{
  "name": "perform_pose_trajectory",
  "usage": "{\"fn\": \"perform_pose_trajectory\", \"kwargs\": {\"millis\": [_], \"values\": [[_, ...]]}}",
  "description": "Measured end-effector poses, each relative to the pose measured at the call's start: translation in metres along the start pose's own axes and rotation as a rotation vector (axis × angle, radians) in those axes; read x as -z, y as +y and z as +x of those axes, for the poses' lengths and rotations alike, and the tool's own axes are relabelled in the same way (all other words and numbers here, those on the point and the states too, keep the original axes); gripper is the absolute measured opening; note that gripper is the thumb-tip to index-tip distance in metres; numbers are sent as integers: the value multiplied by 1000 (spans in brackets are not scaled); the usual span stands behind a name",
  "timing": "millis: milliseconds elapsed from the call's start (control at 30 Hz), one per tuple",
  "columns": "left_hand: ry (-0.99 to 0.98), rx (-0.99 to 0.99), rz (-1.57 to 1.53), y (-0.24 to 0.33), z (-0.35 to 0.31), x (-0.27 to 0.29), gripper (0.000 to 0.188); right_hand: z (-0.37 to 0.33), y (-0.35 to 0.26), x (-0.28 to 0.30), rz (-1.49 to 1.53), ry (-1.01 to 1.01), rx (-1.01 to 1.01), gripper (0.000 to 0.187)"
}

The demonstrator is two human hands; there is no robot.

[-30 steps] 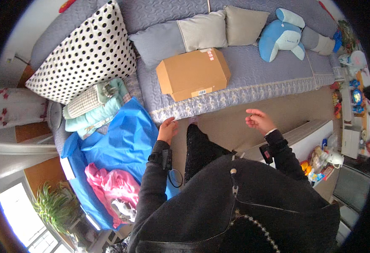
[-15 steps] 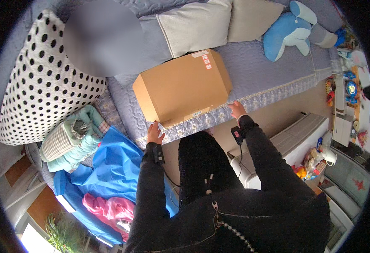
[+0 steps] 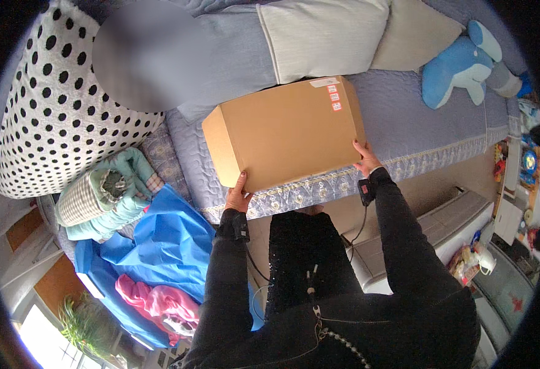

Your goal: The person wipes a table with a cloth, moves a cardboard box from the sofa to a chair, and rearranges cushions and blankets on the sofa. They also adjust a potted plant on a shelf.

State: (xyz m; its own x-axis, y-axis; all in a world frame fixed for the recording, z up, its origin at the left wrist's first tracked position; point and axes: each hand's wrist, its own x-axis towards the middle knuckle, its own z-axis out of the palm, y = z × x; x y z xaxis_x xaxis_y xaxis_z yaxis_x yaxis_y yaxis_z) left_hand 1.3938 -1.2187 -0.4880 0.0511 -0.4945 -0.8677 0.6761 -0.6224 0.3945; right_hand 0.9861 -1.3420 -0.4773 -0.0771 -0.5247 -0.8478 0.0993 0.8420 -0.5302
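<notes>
A brown cardboard box [image 3: 294, 129], closed and flat, lies on the blue-grey quilted sofa seat with small red-and-white labels near its far right corner. My left hand [image 3: 239, 195] holds its near left corner, thumb on top and the other fingers partly hidden below. At the near right corner my right hand [image 3: 366, 160] grips the box the same way, thumb over the edge. Whether the near edge is raised off the seat I cannot tell. A dark device is strapped at each wrist, with a cable running from it.
Grey and beige cushions [image 3: 325, 40] line the sofa back, with a blue whale plush [image 3: 457, 67] to the right. At left are a spotted cushion [image 3: 67, 117], folded mint clothing [image 3: 107, 212] and a blue cloth bin [image 3: 165, 246] holding pink fabric. A low bench [image 3: 424, 230] stands at right.
Both hands have moved onto the box's near corners and closed on them. The view has shifted, so the box and sofa appear slightly to the right and larger.
</notes>
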Motion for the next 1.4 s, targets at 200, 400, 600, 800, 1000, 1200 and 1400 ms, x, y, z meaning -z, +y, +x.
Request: {"fn": "perform_pose_trajectory", "kwargs": {"millis": [200, 400, 600, 800, 1000, 1200, 1400], "values": [[-180, -110, -20, 8, -34, -22, 63, -19, -18, 8, 229, -339, 39, 59], [-143, -162, 45, 1, -96, -49, 65, -58, -41, 28, 267, -412, -33, 53], [-106, -185, -28, -26, -204, -51, 64, -120, -43, 45, 204, -477, -126, 59], [41, -249, -104, -62, -331, -48, 57, -191, -65, 34, 141, -611, -95, 53], [180, -555, -265, -112, -436, -53, 66, -250, -102, -13, -173, -935, 31, 71], [259, -833, -521, -167, -513, -40, 73, -311, -119, -86, -340, -1073, 67, 78], [461, -1070, -734, -242, -600, -9, 77, -419, -72, -193, -598, -1353, 45, 77]]}}
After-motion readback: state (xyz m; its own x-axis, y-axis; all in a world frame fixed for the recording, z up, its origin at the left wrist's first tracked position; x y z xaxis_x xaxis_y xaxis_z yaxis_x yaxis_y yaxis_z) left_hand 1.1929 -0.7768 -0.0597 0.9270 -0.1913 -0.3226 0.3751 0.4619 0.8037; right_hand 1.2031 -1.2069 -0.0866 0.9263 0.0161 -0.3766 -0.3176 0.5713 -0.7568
